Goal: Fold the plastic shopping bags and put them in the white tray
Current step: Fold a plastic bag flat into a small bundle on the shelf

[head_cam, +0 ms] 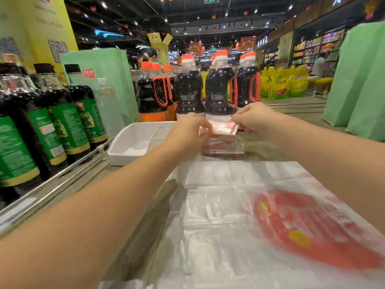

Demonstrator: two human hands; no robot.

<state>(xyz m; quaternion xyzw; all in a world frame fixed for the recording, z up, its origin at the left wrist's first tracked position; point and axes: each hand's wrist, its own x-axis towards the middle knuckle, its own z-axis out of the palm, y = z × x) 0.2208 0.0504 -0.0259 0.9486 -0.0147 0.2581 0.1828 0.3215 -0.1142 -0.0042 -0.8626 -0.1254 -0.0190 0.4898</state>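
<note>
Supermarket counter point(137, 247) under plastic bag point(229, 205)

Both my bare arms stretch forward and converge ahead of me, my left grip point(188, 130) knuckles-up with its fingers curled onto one end of a folded bag point(224, 128), and my right grip point(253, 118) pinching the other end between thumb and curled fingers.
</note>
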